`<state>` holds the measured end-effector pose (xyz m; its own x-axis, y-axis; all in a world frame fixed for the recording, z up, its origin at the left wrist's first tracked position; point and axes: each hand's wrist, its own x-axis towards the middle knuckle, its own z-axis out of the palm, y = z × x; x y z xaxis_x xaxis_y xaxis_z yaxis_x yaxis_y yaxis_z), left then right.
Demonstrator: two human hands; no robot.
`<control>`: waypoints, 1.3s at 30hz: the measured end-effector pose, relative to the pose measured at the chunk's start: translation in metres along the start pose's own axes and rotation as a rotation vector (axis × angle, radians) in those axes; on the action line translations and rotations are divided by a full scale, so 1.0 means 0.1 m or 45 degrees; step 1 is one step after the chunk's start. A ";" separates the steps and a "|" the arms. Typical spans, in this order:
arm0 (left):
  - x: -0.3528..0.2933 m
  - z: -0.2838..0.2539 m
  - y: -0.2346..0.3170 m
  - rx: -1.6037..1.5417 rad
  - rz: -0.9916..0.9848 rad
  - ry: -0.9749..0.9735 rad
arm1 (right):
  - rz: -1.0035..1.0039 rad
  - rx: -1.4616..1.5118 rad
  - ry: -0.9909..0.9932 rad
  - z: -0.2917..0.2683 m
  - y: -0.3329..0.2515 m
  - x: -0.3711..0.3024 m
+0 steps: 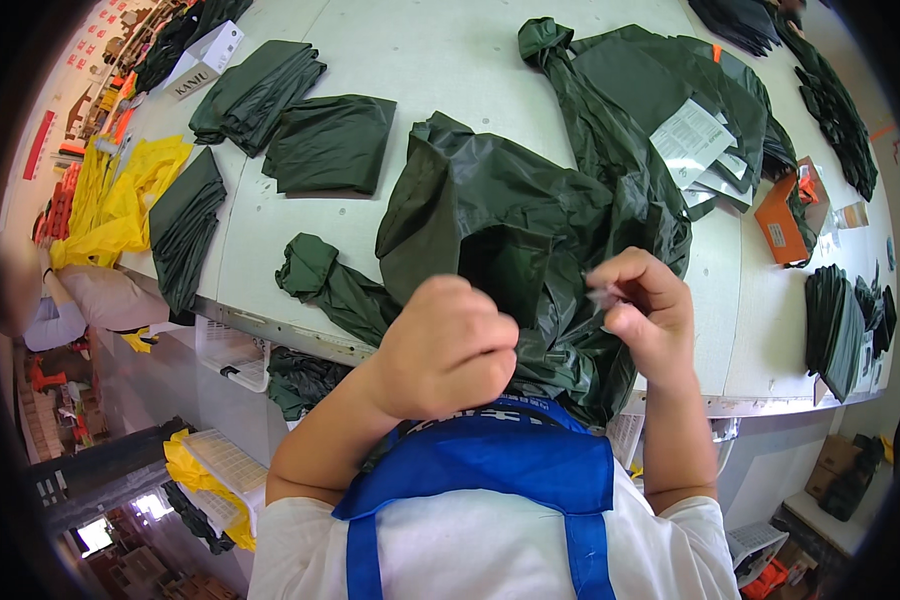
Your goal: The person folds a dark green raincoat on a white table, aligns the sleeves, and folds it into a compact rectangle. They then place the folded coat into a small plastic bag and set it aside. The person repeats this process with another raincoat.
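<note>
A dark green waterproof jacket (530,180) lies spread before me, glossy and crumpled, its near part hanging over the table's edge. One sleeve (315,272) stretches out to the left. My left hand (450,345) is closed in a fist above the jacket's near side; whatever its fingers hold, if anything, is hidden. To the right, my right hand (650,310) pinches a small pale, see-through scrap (604,296) between thumb and fingers, over the jacket. The scrap is too small and blurred to name.
Folded green garments (330,145) lie at the left, near yellow garments (135,195) and another person's arm (55,300). Printed sheets (692,145) rest on green fabric at far right. An orange box (782,225) and a green stack (835,330) stand farther right.
</note>
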<state>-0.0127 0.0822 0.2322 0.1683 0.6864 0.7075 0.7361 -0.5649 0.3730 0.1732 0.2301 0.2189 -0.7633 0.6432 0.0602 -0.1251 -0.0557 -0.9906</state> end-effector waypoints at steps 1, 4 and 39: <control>0.05 -0.02 -0.01 0.037 -0.090 -0.024 | 0.052 0.030 -0.084 -0.03 0.03 -0.01; 0.18 -0.06 -0.10 -0.013 -0.467 -0.081 | -0.014 -0.172 -0.085 0.28 0.20 -0.07; -0.06 0.09 0.04 -0.924 -1.300 0.320 | -0.099 0.632 0.522 0.33 0.27 0.31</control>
<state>-0.0052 0.0795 0.2241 -0.4461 0.8945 -0.0289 -0.0816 -0.0085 0.9966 0.1252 0.2239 0.1979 -0.4488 0.8934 -0.0197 -0.5233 -0.2806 -0.8046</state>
